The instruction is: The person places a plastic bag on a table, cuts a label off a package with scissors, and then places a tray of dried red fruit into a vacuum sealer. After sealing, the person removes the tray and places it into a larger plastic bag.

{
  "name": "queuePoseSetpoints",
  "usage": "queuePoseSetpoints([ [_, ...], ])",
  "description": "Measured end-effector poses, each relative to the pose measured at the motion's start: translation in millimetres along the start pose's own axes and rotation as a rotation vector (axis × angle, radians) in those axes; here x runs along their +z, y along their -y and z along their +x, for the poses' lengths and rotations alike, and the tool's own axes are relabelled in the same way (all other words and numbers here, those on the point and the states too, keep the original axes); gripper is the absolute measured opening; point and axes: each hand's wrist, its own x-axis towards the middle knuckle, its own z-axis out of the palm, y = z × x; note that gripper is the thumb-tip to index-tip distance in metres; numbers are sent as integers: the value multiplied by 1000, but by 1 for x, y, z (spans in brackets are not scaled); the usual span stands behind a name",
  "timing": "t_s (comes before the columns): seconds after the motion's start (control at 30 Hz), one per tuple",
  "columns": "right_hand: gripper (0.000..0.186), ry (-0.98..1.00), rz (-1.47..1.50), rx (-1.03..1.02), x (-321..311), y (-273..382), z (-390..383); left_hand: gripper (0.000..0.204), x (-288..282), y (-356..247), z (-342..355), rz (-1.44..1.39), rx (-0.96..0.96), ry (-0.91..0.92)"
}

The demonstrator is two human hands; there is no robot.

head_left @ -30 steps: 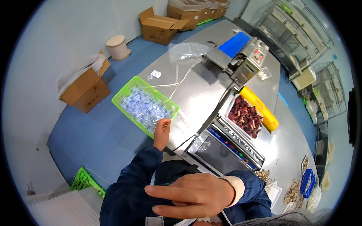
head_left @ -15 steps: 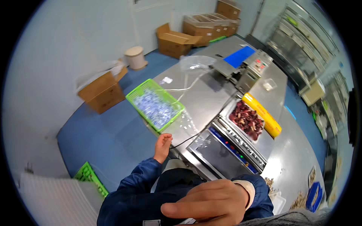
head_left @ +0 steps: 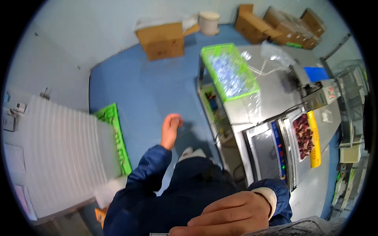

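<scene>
Down below us, our left hand (head_left: 171, 129) hangs over the blue floor (head_left: 138, 90), fingers curled loosely inward and gripping nothing that we can see. It is well apart from the steel table (head_left: 275, 94), off that table's left edge, with bare floor between. Our right hand (head_left: 232, 214) sits very close to the camera at the bottom of the view, below the table's near end; its fingers lie flat and together, stretched toward the left, and we cannot tell whether anything is tucked beneath the palm.

On the table's far left corner rests a green basket (head_left: 230, 72) filled with small pale blue packets, one rim overhanging the table edge. A clear plastic bag (head_left: 252, 106) lies on the table just beside the basket's near end. Further along the table's right side a recessed tray (head_left: 302, 135) holds dark red pieces, and a yellow strip (head_left: 314, 141) lies touching the tray's right edge. A blue panel (head_left: 317, 74) sits at the table's far right.

Left of the table, across the floor, a second green crate (head_left: 116, 133) stands against a white ribbed sheet (head_left: 59, 157). Beyond the table's far end, a brown cardboard box (head_left: 161, 41) sits against the wall, with a white roll (head_left: 208, 21) near it.
</scene>
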Motion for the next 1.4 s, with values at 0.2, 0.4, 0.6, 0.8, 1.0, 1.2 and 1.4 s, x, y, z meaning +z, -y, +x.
queuePoseSetpoints([
  [0.2, 27, -96, 45, 46, 28, -21, 12, 14, -19, -5, 28, 11, -115, -5],
  [0.4, 37, -92, -272, 594, 13, -36, -44, 16, 29, -23, 106, 130, -24, 337],
  [0.6, 35, -713, -718, 1174, -70, 52, -179, 16, 185, -50, 123, 146, 30, 788],
  [0.8, 29, -1520, -774, 1353, -131, 137, -386, 20, 370, -19, 87, 148, -50, 1104],
  [1.0, 37, -1619, -663, 1528, -141, 112, -557, 34, 511, 70, 67, 389, 74, 1116],
  [1.2, 51, -1854, -131, 1420, -165, 57, -578, 45, 578, 111, 54, 402, -259, 1021],
  [1.4, 50, -1892, 51, 1323, -175, 51, -572, 54, 587, 110, 48, 383, -236, 1098],
])
